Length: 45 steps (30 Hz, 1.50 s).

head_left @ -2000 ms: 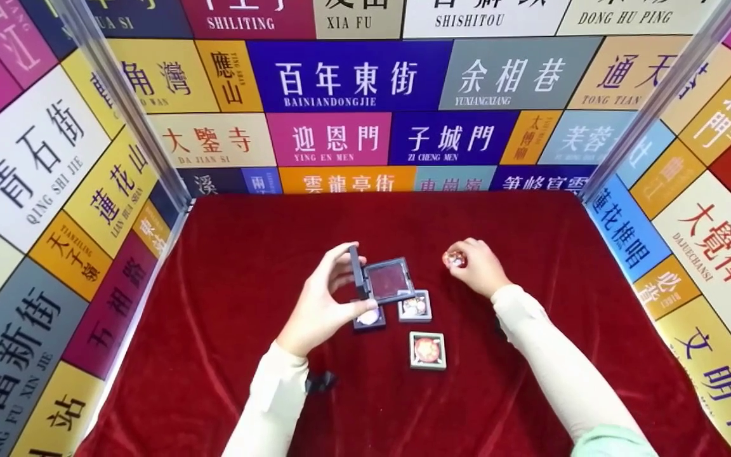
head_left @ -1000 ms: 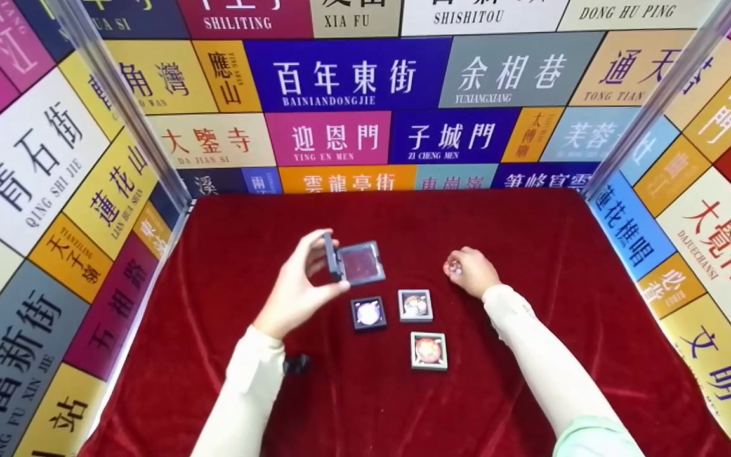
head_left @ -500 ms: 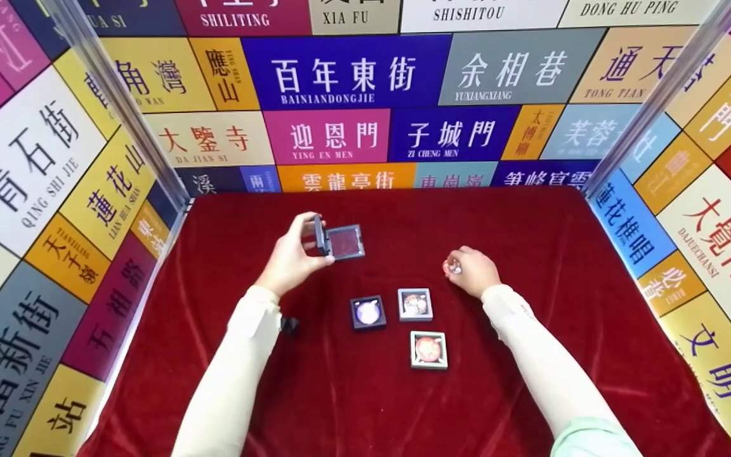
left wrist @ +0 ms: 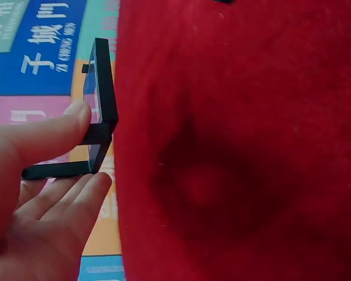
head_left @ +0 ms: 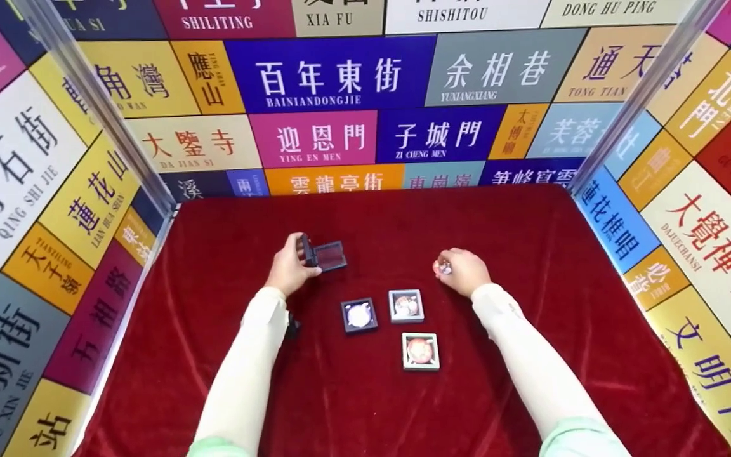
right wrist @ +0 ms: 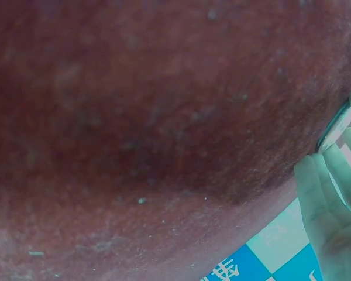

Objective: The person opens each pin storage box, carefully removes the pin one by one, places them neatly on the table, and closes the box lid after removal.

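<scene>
My left hand [head_left: 288,271] holds a dark, hinged square case [head_left: 331,256] by one half. The two halves stand folded apart at an angle, each with a clear window. In the left wrist view the thumb presses the black frame [left wrist: 106,88] near its hinge, with the fingers behind. Right of it, my right hand [head_left: 469,271] pinches a small round badge-like disc [head_left: 445,268] just over the red cloth. The right wrist view shows only that disc's thin edge [right wrist: 334,129] between fingertips. Its face is mostly hidden.
Three small square frames with round pictures lie on the red cloth [head_left: 365,406]: a dark one [head_left: 344,320], a grey one [head_left: 407,319] and a pale green one [head_left: 421,367]. Colourful sign-covered walls [head_left: 334,73] enclose the back and sides.
My left hand has carried the hinged case leftward, away from above the small frames. My right hand keeps the disc and has shifted only slightly. The three frames lie still.
</scene>
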Each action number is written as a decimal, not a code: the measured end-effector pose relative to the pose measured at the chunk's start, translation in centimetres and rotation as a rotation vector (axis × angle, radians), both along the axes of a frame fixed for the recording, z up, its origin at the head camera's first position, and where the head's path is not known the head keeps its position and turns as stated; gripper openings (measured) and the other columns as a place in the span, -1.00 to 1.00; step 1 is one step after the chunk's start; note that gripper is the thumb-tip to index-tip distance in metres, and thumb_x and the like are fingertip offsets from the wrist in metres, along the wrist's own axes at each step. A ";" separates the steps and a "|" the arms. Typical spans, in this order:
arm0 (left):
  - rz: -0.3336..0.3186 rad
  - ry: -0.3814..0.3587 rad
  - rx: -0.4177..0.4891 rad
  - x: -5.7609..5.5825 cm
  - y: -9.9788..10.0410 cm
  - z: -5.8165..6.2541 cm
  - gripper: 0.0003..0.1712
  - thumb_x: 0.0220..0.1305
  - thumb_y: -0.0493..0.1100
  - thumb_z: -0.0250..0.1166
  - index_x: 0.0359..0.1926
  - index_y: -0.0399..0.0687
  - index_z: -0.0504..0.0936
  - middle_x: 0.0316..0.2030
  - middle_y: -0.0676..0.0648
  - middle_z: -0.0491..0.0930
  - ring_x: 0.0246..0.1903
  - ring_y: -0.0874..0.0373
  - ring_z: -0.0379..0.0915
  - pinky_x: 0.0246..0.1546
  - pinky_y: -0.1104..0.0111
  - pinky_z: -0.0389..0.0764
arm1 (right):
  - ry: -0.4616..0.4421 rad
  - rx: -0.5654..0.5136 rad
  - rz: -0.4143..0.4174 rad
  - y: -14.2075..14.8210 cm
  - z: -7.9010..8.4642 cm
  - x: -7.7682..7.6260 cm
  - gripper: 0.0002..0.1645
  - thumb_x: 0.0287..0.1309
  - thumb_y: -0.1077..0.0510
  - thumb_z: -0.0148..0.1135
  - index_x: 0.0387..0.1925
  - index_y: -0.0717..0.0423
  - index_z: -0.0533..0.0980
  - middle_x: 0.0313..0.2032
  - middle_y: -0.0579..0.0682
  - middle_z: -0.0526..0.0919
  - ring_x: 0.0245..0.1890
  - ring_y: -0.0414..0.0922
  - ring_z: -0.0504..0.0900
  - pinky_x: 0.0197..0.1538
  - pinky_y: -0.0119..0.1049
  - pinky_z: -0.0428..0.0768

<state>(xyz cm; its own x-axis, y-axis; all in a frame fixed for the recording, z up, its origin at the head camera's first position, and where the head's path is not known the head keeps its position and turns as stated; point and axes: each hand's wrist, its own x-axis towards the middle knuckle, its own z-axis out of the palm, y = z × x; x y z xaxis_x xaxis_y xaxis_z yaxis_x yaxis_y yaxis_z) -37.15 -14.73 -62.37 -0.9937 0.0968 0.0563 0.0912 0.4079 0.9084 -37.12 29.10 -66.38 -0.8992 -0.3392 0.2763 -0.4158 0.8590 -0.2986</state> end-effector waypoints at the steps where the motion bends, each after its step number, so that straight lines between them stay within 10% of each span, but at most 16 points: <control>1: 0.008 -0.006 -0.005 -0.1 -0.1 -0.4 0.09 -0.01 -0.62 0.61 0.52 -0.37 0.28 0.33 -0.49 0.52 0.30 -0.32 0.55 0.26 0.01 0.61 | -0.002 -0.004 0.000 0.0 0.0 0.0 -0.73 0.02 0.19 0.60 -0.25 0.18 0.69 -0.32 0.07 0.70 -0.25 0.16 0.73 -0.12 0.12 0.67; 10: 0.079 -0.119 -0.028 -0.6 -0.7 -3.2 0.08 0.03 -0.64 0.56 0.53 -0.32 0.24 0.37 -0.48 0.48 0.37 -0.31 0.47 0.32 0.00 0.55 | -0.027 0.028 0.015 -0.2 0.2 -0.5 -0.75 0.00 0.17 0.57 -0.27 0.13 0.68 -0.33 0.03 0.72 -0.25 0.14 0.74 -0.13 0.09 0.69; 22: 0.040 -0.105 -0.090 -0.6 -0.6 -2.5 0.16 0.05 -0.57 0.60 0.60 -0.26 0.17 0.46 -0.43 0.40 0.40 -0.30 0.43 0.40 0.01 0.46 | -0.069 0.040 -0.007 -0.4 0.6 -0.9 -0.59 0.01 0.14 0.56 -0.09 0.20 0.67 -0.20 0.14 0.76 -0.14 0.22 0.75 -0.06 0.17 0.68; 26: -0.017 -0.038 -0.130 -0.5 -0.8 -1.1 0.29 0.01 -0.46 0.69 0.66 -0.26 0.11 0.56 -0.38 0.26 0.49 -0.25 0.28 0.52 0.05 0.28 | -0.081 0.030 -0.003 -0.5 0.9 -0.7 -0.55 0.05 0.15 0.55 -0.02 0.23 0.66 -0.14 0.19 0.76 -0.11 0.25 0.75 -0.05 0.20 0.67; 31: -0.062 0.139 -0.184 0.2 0.6 3.6 0.23 0.11 -0.24 0.72 0.67 -0.22 0.18 0.64 -0.33 0.08 0.64 -0.20 -0.07 0.62 0.07 -0.01 | -0.076 0.045 -0.012 -0.4 1.2 -0.5 -0.61 0.08 0.14 0.53 -0.07 0.22 0.67 -0.18 0.17 0.75 -0.15 0.24 0.75 -0.09 0.20 0.68; 37: -0.152 0.418 -0.318 2.8 4.7 8.4 -0.22 0.35 -0.21 0.56 0.50 -0.27 0.45 0.45 -0.29 0.41 0.49 -0.14 0.27 0.57 0.15 0.17 | -0.072 0.074 -0.003 -0.1 1.1 -0.6 -0.63 0.08 0.13 0.51 -0.09 0.21 0.68 -0.19 0.16 0.73 -0.17 0.23 0.74 -0.10 0.19 0.68; 45: -0.348 0.338 -0.563 6.3 8.1 5.9 -0.27 0.38 0.06 0.55 0.41 -0.17 0.54 0.13 -0.20 0.59 0.13 -0.14 0.51 0.16 -0.02 0.59 | -0.107 0.077 -0.009 -0.3 1.2 -0.7 -0.54 0.08 0.10 0.53 0.02 0.19 0.68 -0.10 0.18 0.75 -0.08 0.25 0.75 -0.03 0.20 0.68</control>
<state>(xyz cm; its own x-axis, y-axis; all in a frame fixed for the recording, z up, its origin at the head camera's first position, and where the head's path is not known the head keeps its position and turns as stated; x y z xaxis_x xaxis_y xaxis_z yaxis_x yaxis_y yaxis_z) -30.88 -6.66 -56.44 -0.8374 0.5076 0.2028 0.5380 0.7001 0.4695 -37.79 28.82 -65.21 -0.9254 -0.3471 0.1524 -0.3770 0.8848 -0.2738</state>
